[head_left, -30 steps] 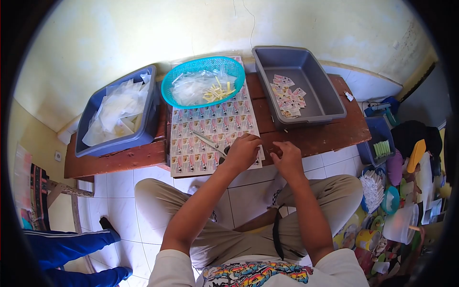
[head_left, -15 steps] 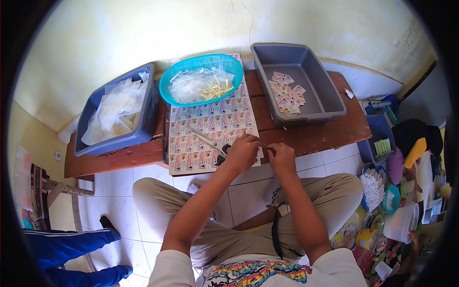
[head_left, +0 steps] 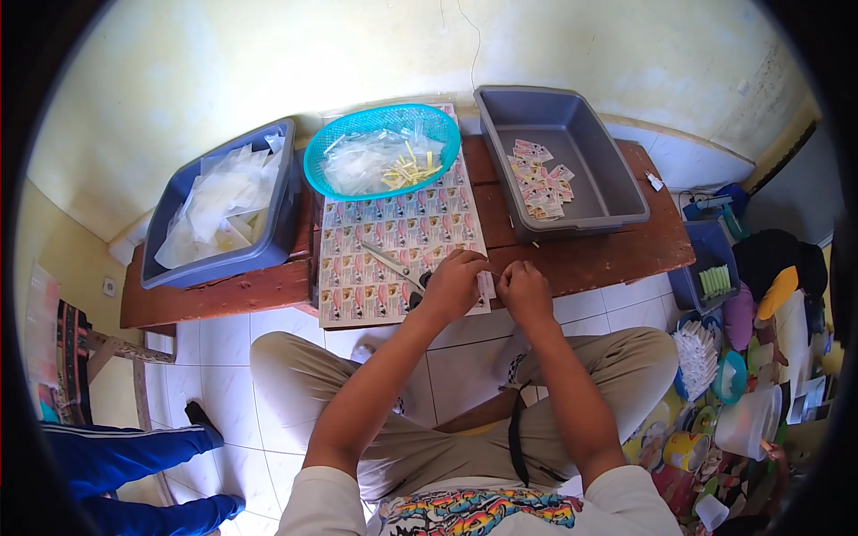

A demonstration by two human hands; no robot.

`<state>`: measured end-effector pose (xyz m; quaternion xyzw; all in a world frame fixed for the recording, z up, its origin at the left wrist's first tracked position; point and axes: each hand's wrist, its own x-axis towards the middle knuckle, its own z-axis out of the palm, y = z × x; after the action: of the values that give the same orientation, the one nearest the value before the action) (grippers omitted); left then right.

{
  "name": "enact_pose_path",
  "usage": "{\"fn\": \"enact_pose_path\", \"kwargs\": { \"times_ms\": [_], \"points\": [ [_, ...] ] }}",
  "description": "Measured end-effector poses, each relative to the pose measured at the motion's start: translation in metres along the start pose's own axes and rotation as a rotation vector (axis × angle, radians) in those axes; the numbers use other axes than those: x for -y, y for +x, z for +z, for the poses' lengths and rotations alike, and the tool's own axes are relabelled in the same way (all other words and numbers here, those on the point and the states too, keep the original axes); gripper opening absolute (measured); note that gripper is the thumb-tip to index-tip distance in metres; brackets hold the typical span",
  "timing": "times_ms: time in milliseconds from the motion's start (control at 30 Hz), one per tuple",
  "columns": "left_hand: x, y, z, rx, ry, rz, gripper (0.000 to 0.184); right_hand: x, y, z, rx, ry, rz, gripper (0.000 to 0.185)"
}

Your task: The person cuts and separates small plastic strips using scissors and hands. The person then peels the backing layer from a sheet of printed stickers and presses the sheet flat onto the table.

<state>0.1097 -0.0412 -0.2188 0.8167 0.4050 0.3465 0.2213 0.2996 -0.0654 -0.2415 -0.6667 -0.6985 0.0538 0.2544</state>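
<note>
My left hand [head_left: 458,284] is at the right front edge of a stack of printed label sheets [head_left: 357,290], its fingers curled together. Close beside it, my right hand [head_left: 525,293] is closed in a pinch just past the sheets' edge. Whatever is between the fingertips is too small to make out. Scissors [head_left: 390,262] lie on the sheets to the left of my left hand, blades pointing away, their dark handles partly covered by it. On the far part of the stack stands a turquoise basket [head_left: 315,180] with clear plastic bags [head_left: 366,165] and short yellowish strips [head_left: 413,168].
A grey tub [head_left: 608,219] with cut labels [head_left: 542,186] stands right on the red-brown wooden table [head_left: 617,257]. A blue-grey tub [head_left: 210,271] of translucent bags is left. Another person's blue-trousered legs [head_left: 134,456] show lower left. Containers and a person's hand are at lower right.
Both hands stay close together at the sheets' edge. My right hand's fingers have drawn in slightly. The view has shifted a little.
</note>
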Motion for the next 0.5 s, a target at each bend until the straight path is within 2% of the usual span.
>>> {"fn": "enact_pose_path", "kwargs": {
  "times_ms": [167, 300, 500],
  "points": [
    [0.006, 0.002, -0.007, -0.036, -0.080, -0.051, 0.041, 0.010, 0.001, -0.008, 0.015, 0.069, 0.033, 0.011],
    [0.003, 0.004, -0.025, -0.071, -0.014, -0.095, 0.041, 0.030, 0.012, -0.019, 0.018, 0.138, 0.031, 0.012],
    [0.007, 0.022, -0.069, -0.284, -0.003, -0.150, 0.040, 0.075, 0.059, -0.031, -0.024, 0.253, -0.050, 0.013]
  ]
}}
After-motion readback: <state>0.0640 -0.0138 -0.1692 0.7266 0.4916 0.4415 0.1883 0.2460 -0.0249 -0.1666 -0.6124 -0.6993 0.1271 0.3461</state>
